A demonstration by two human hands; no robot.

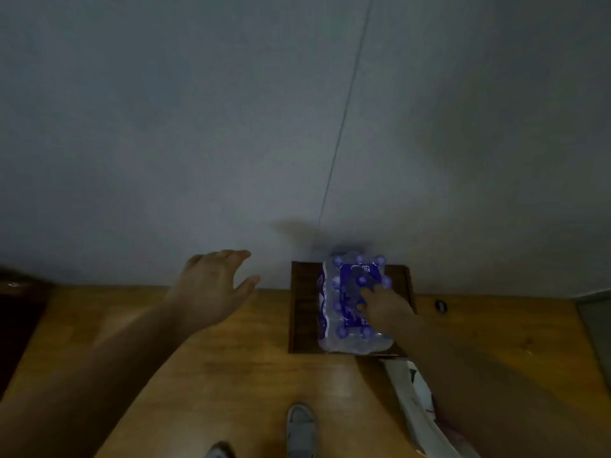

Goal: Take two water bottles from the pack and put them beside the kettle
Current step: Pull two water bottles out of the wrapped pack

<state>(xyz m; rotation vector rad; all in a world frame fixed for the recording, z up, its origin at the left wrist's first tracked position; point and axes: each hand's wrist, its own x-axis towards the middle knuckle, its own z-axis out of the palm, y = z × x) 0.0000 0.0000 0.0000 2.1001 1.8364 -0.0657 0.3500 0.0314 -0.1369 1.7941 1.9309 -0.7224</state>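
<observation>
A shrink-wrapped pack of water bottles with purple caps and a purple label stands on a dark wooden board against the wall. My right hand rests on top of the pack, fingers spread among the caps; whether it grips a bottle I cannot tell. My left hand hovers open in the air to the left of the pack, holding nothing. No kettle is in view.
The floor is light wood, meeting a grey wall behind the pack. A white flat object lies at the lower right. My shoe is at the bottom. A small dark item lies right of the board. Dark furniture stands at the left edge.
</observation>
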